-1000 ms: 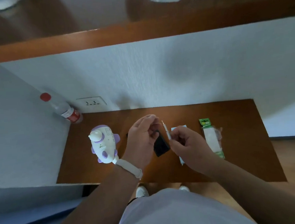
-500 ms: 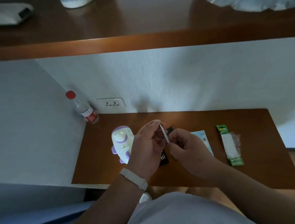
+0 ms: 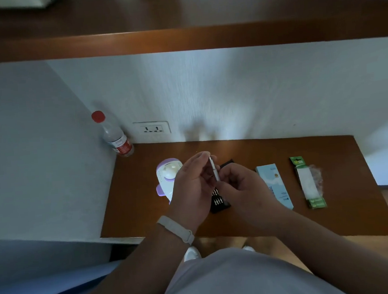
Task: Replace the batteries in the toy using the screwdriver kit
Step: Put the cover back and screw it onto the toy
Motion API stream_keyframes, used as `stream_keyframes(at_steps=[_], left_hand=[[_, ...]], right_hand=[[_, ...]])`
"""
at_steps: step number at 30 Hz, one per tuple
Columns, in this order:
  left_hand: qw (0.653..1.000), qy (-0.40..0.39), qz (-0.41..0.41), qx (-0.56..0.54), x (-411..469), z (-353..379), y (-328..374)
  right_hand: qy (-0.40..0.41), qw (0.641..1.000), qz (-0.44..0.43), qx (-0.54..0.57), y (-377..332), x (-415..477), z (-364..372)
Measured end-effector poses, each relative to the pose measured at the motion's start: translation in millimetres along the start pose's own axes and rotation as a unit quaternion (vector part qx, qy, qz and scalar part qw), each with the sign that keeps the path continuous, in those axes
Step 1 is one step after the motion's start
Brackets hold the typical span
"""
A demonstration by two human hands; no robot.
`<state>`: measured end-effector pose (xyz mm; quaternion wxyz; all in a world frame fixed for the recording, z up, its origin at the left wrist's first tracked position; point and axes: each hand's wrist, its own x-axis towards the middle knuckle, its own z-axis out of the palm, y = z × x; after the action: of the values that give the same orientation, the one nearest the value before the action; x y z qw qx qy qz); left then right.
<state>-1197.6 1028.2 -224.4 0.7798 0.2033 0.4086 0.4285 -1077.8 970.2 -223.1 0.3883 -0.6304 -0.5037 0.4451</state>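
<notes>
You're on bit-fitting, I'd judge: right hand point(image 3: 240, 187) grips the slim screwdriver point(image 3: 214, 171), left hand point(image 3: 191, 188) pinches its tip above the open bit case point(image 3: 218, 203); next, seat the bit firmly, then reach the toy point(image 3: 167, 179) just left.

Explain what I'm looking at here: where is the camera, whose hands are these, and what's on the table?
There is no machine here. A person works bare-handed, and the single camera sits on their head, looking down. On the brown table lie a white-and-purple toy, a black bit case, a pale blue box and a green battery pack. A bottle stands in the far left corner. The right hand grips a thin screwdriver, and the left hand pinches its upper end.
</notes>
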Motion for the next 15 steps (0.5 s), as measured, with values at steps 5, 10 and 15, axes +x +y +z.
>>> stream_keyframes(at_steps=[5, 10, 15], left_hand=[[1.000, 0.000, -0.005, 0.004, -1, -11, 9], [1.000, -0.003, 0.008, 0.017, -2, -23, 15], [0.986, 0.005, 0.068, 0.149, 1, -55, 27]], right_hand=[[-0.003, 1.000, 0.007, 0.002, -5, 2, 12], [0.007, 1.000, 0.008, -0.009, -9, 6, 24], [-0.001, 1.000, 0.022, -0.005, -11, 10, 32]])
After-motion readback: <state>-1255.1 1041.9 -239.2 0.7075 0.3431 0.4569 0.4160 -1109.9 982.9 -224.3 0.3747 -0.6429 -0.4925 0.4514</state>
